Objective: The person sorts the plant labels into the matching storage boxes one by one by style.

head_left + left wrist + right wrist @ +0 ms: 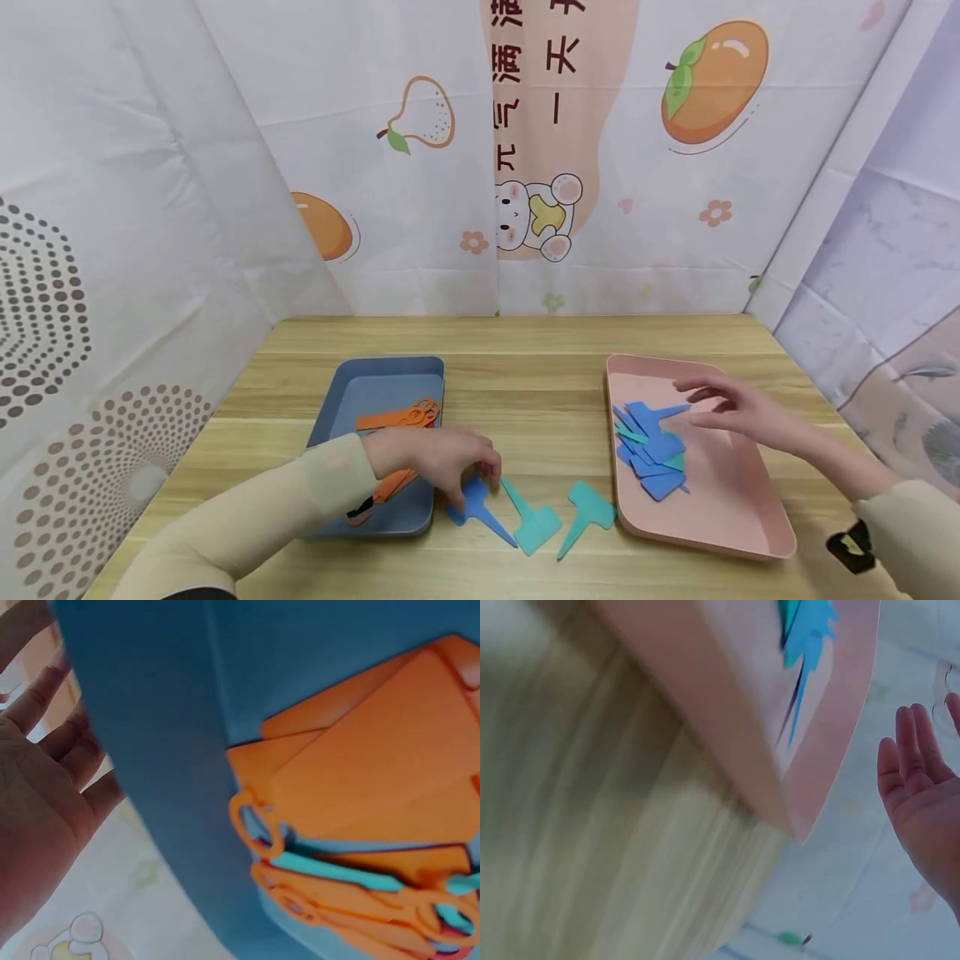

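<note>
My left hand (456,460) is low over the table, at the right side of a blue tray (386,387). Thumb and fingers stand apart over a blue T-shaped plant label (476,502); contact with it cannot be made out. Two green T-shaped plant labels, one in the middle (537,527) and one nearer the pink tray (590,508), lie to its right. Above the pink tray (720,508) my right hand (723,404) hovers with relaxed fingers and holds nothing. Beneath it is a pile of blue and green labels (654,450).
Orange flat pieces (375,750) and orange ring-ended pieces (337,900) lie in the blue tray, with some green among them. Wooden table (525,400) shows between the trays. A printed curtain (420,200) hangs behind.
</note>
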Demonstrator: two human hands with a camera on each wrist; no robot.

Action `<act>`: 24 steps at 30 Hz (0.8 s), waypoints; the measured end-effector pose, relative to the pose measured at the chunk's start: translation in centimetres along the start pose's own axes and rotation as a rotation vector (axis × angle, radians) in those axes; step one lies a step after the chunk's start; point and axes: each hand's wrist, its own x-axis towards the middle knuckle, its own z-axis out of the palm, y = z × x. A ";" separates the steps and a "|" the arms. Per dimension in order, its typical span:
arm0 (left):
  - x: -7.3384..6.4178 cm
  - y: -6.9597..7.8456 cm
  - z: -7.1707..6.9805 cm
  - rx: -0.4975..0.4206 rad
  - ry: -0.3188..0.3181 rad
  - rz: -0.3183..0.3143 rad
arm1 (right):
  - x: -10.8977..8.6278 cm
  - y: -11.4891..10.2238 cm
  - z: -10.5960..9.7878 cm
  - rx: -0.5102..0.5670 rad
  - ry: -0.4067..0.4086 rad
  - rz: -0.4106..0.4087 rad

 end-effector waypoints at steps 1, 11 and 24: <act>0.1 -0.1 0.1 0.005 -0.006 -0.005 | -0.7 0.4 -0.4 -0.019 0.012 0.032; 0.7 -0.6 0.7 0.062 -0.030 0.019 | -5.1 3.9 -1.6 -0.170 0.188 0.097; 0.9 -0.9 1.1 0.076 -0.006 0.016 | -7.0 6.2 -1.0 -0.029 0.114 0.192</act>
